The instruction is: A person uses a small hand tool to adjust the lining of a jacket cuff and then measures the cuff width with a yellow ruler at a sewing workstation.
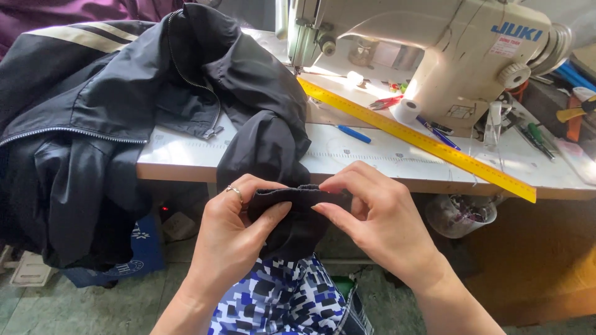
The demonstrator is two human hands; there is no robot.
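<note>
Both hands pinch the black cuff (298, 197) of a jacket (124, 111) just below the desk (372, 162) edge: the left hand (233, 232) (ring on one finger) grips its near end, the right hand (372, 217) its far end. The jacket lies heaped on the desk's left, its sleeve hanging down to the hands. A yellow ruler (416, 138) lies aslant before the sewing machine (434, 49).

Open gap below table edge (372, 180); jacket (124, 124) crowding left.
</note>
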